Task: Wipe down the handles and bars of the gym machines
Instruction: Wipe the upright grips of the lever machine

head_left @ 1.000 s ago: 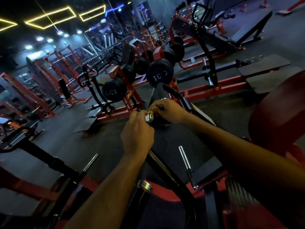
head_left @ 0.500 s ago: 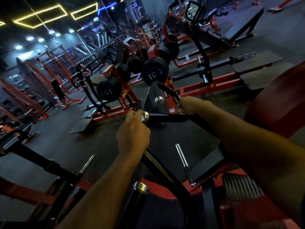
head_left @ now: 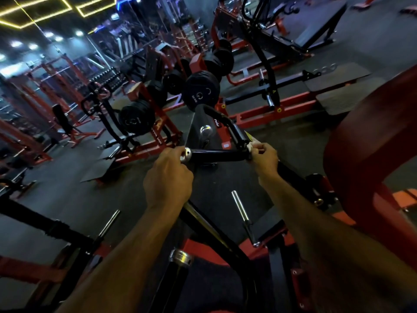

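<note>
1. In front of me, at the middle of the view, a black handle point(head_left: 216, 155) runs crosswise, with a silver cap at its left end and a joint to the machine's bar at its right end.
2. My left hand point(head_left: 168, 179) is curled round the capped left end of the handle; its fingers point(head_left: 180, 152) wrap over the top beside the silver cap.
3. My right hand point(head_left: 265, 160) sits at the handle's right end, where it meets the bent black bar point(head_left: 225, 123) that rises away from me.
4. The right fingers are curled tight and pinch a small white cloth point(head_left: 252, 146) against that joint; it could be a paper wipe, the dim light leaves me unsure.
5. Beyond the handle a second, chrome-capped grip point(head_left: 205, 129) points toward me.
6. Farther back stand red-framed machines loaded with black weight plates point(head_left: 200, 91).
7. Below my arms, two bare chrome pegs point(head_left: 240, 207) stick up from the frame over the dark floor point(head_left: 67, 199).
8. A red padded seat point(head_left: 370, 143) fills the right edge.
</note>
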{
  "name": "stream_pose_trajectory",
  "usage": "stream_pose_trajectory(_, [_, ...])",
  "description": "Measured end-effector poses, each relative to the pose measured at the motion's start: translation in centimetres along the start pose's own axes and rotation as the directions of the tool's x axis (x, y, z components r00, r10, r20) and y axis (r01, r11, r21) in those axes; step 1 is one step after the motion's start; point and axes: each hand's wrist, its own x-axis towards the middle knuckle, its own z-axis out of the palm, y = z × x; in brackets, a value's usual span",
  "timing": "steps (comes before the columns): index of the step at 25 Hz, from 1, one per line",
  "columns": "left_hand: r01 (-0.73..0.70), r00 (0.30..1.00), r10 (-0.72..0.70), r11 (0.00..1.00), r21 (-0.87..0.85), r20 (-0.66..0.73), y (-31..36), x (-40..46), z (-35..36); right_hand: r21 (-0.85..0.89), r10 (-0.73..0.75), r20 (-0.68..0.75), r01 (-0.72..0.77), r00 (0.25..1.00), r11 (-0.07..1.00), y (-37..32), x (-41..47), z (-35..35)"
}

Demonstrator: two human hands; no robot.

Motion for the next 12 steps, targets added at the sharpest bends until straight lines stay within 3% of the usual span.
stream_pose_trajectory(4, [-0.001,1.0,0.001,1.0,0.009,0.005,0.2,-0.1,-0.2,-0.049,0.081,0.059,-0.078,0.995,0.996,-1.3,-0.1,-0.3])
stream_pose_trajectory(9, [0.016,1.0,-0.016,1.0,0.019,0.018,0.3,-0.1,-0.3,0.191,0.143,0.132,-0.166,0.981,0.967,-2.3,-6.5,1.7])
stream_pose_trajectory(12, [0.042,0.999,-0.042,0.999,0.015,0.014,0.5,-0.3,-0.6,0.377,0.271,0.195,-0.327,0.943,0.867,-2.4,-10.4,5.7])
